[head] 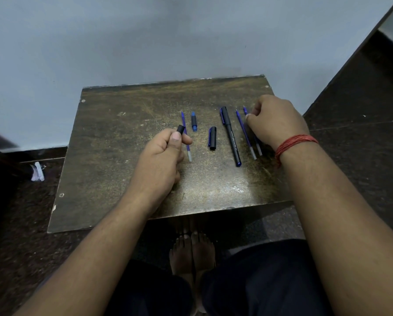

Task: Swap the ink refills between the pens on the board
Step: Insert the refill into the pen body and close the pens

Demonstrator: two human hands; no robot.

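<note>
Bare feet (192,252) and dark-clothed knees, nearest the lens, below the near edge of the tabletop (122,183).

Left hand (161,156): fingers closed round a black barrel (180,129), whose open end juts past the thumb. Left refill (186,142): flat on the tabletop just beyond those knuckles, partly crossed by them.

Mid-board, loose: short grip section (193,121); cap (212,138); one assembled capped pen (230,136).

Toward the right edge: middle refill (245,135), lying free; right refill (245,110), tip showing past the right hand (273,122). Fingers (248,117) curled down onto it; whether pinched or merely touched, cannot tell.

Likely risks: three near-identical refills side by side invite returning one to its own barrel; round parts may roll off the right edge if nudged; forcing a refill in crooked could bend its tip.
</note>
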